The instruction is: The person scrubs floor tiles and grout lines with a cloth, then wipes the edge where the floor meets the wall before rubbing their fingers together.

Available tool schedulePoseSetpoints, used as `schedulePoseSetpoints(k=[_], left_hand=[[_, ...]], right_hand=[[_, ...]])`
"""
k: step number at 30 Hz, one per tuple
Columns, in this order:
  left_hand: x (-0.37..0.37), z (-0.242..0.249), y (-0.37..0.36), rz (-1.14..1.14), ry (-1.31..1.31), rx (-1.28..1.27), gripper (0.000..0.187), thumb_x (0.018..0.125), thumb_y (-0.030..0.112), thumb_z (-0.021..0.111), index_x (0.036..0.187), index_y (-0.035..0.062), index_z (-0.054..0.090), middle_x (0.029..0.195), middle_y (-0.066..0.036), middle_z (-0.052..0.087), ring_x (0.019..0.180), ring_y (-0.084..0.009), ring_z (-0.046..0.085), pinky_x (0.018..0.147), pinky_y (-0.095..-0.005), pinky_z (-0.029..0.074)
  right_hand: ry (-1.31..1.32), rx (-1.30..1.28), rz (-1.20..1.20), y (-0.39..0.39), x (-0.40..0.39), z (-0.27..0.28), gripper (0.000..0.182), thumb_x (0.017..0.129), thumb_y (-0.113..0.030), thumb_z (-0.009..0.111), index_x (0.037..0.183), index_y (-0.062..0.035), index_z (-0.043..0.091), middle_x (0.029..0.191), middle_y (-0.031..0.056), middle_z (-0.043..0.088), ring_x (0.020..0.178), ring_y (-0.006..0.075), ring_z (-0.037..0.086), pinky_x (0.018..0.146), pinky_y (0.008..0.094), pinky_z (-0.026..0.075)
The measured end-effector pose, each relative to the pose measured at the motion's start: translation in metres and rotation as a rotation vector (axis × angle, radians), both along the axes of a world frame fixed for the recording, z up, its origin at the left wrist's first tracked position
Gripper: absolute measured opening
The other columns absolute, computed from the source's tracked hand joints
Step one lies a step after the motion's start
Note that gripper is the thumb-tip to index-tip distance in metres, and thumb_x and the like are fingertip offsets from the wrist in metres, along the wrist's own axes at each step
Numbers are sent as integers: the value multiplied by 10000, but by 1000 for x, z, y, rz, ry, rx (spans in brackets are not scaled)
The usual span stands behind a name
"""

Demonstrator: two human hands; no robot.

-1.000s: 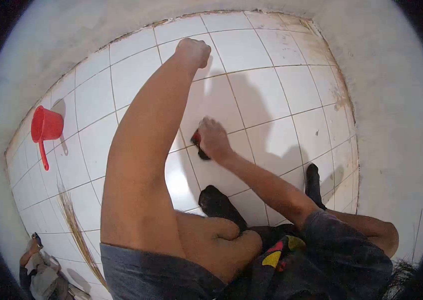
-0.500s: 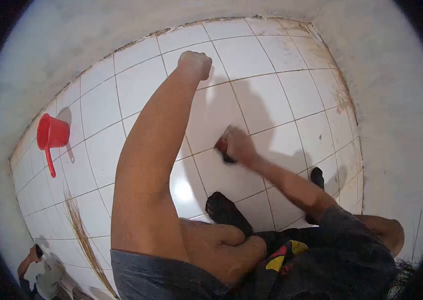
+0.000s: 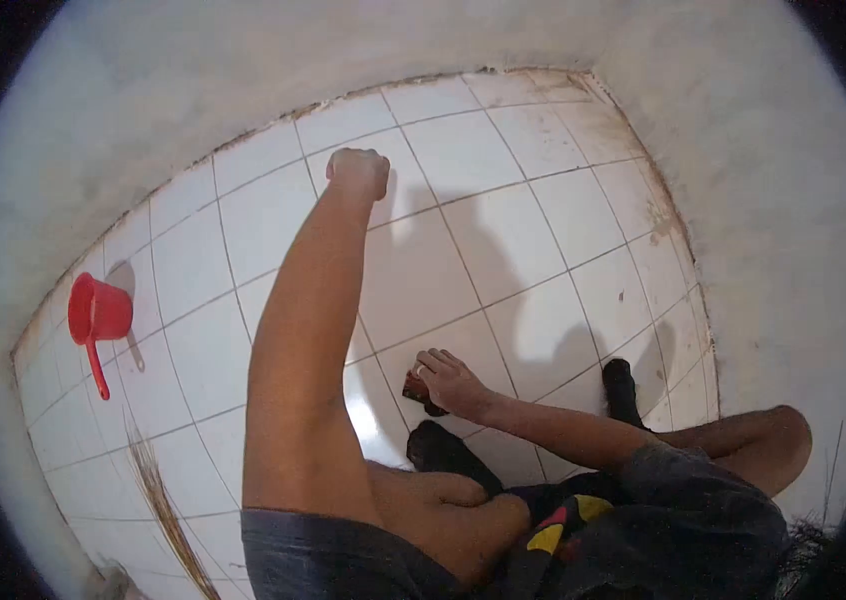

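Observation:
My right hand (image 3: 453, 383) is low over the white tiles, its fingers wrapped over a small dark red and black scrub brush (image 3: 416, 392). The hand covers most of the brush, so its bristles are hard to make out. Just below it is my black-covered foot (image 3: 448, 455). Farther out, my left arm is stretched forward and ends in a closed fist, my left hand (image 3: 358, 172), above the tiles. Nothing sticks out of that fist.
A red water dipper (image 3: 103, 308) lies on the tiled floor (image 3: 188, 260) at the left. Below it are the thin sticks of a broom (image 3: 165, 500). Pale walls (image 3: 763, 200) enclose the floor, with brown stains along the far right edge.
My right hand has drawn the brush back toward my foot. The view has shifted, so the floor and dipper sit lower. Another person at the lower left has mostly left the view.

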State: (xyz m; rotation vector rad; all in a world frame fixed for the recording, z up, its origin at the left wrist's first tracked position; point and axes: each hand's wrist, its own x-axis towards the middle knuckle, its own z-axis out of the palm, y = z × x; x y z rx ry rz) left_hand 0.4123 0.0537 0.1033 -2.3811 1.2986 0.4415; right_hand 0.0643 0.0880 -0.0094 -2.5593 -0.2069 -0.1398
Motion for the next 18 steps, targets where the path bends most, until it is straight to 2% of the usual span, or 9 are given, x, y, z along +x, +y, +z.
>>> schedulePoseSetpoints(k=[6,7,8,9,12,13,15,16,18], left_hand=[[-19,4,-18,-32,22,-29,300,806,231,645,1096,158,674,1122,-10,663,987,-233,651,675,-440,559],[-23,6,-18,-44,31,-34,303,807,236,645,1099,160,671,1119,-10,664,991,-231,649,678,-438,558],[-26,4,-17,-53,25,-47,299,806,237,645,1094,162,673,1116,-9,664,982,-230,651,680,-438,557],[-26,1,-15,-57,20,-60,294,806,238,645,1089,164,674,1112,-8,665,973,-229,654,683,-437,556],[-20,2,-8,-39,6,-89,264,775,221,646,1025,146,686,1065,-39,674,929,-240,667,720,-423,550],[-17,1,-7,-17,2,-105,252,755,204,637,988,125,688,1031,-73,681,929,-254,668,750,-406,546],[-17,0,-4,-31,-3,-128,241,736,188,627,953,105,690,995,-106,687,930,-269,668,778,-387,542],[-23,1,-2,-77,-3,-134,241,736,189,627,953,106,690,994,-106,686,930,-269,668,776,-384,543],[-18,-6,-4,-109,3,-128,250,744,194,642,976,118,693,1018,-78,685,925,-254,671,740,-407,551]], right_hand=[[-31,-225,-120,-153,73,9,151,812,-173,607,907,-55,593,894,142,588,838,318,575,726,432,457],[-26,-16,-605,-193,83,-17,117,835,-154,578,849,-38,572,844,162,589,786,333,569,697,433,463],[-32,95,-771,-241,90,-31,125,838,-151,577,812,-31,556,798,178,580,779,354,572,700,436,472],[-46,-224,-838,-265,88,-11,93,810,-109,583,806,-23,549,795,181,582,791,357,582,711,438,481],[-96,-462,-811,-367,77,-12,88,711,-68,614,773,-33,564,785,190,597,762,369,592,698,475,482],[111,-348,-844,-369,85,28,66,724,-78,591,759,-31,560,782,196,595,782,364,584,702,466,470],[-67,-447,-625,-387,96,63,77,761,-91,577,781,-21,557,812,205,587,831,375,569,732,441,452],[186,-360,-571,-357,103,122,88,778,-98,583,790,-17,554,842,197,585,833,377,567,736,443,454],[84,-466,-280,-347,114,176,149,761,-88,649,832,-5,547,864,179,586,871,355,575,758,420,456]])
